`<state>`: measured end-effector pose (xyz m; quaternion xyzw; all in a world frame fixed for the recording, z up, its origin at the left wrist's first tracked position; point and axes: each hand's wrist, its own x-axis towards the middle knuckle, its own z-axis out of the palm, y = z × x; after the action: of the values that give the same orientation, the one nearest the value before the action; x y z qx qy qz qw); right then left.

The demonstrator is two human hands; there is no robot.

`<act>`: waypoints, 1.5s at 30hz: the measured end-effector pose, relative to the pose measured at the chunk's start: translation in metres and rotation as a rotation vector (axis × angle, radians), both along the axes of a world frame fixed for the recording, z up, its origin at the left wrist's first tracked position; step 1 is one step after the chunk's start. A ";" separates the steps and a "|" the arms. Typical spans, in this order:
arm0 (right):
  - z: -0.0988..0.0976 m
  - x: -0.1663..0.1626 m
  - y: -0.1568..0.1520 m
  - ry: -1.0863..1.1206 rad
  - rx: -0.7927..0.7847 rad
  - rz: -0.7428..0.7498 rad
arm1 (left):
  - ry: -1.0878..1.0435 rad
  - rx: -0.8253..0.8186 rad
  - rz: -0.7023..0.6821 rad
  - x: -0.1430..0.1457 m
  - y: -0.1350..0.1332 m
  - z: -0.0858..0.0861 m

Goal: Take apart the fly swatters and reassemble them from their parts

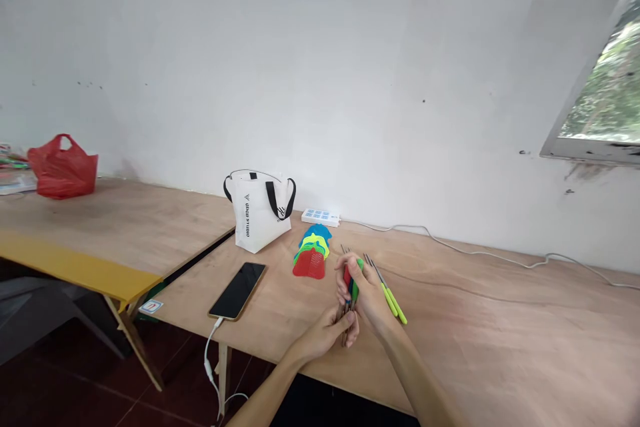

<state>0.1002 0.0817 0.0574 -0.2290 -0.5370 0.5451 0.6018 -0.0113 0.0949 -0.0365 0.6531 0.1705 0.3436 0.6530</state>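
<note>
Several fly swatter handles [355, 290], thin metal rods with red, blue and green grips, are bunched together between my hands above the table's front part. My right hand [367, 283] is wrapped round the coloured grips from the right. Below it, my left hand [323, 333] closes on the rod part of the same bundle; the fingers hide how many there are. To the right of my right hand lie loose handles [393, 297] with yellow-green grips, rods pointing away. Beyond my hands to the left, mesh fly swatter heads [310, 263] in red, green, yellow and blue overlap on the table.
A phone [239, 290] with a white cable lies near the left front edge. Behind it stands a white bag [260, 213] with black handles. A power strip [320, 217] sits by the wall, its cord [465, 251] running right. Another table holds a red plastic bag [65, 170].
</note>
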 end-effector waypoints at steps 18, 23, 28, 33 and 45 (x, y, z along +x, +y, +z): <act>-0.021 0.078 -0.004 0.059 -0.187 -0.377 | 0.268 0.087 -0.043 -0.029 0.009 0.023; -0.047 0.112 -0.020 -0.317 -0.354 -0.233 | 0.496 0.222 -0.107 -0.059 0.019 0.039; -0.055 0.116 -0.025 -0.472 -0.345 -0.061 | 0.687 0.320 -0.106 -0.077 0.018 0.052; -0.043 0.107 -0.030 -0.844 -0.218 0.088 | 0.796 0.474 -0.081 -0.082 0.013 0.063; -0.052 0.080 -0.053 -1.403 0.086 -0.146 | 0.712 0.534 0.301 -0.090 0.000 0.074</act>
<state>0.1805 0.0285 0.0051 -0.5377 -0.8024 0.2056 0.1570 -0.1017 0.0949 0.0373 0.8435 0.3822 0.2209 0.3061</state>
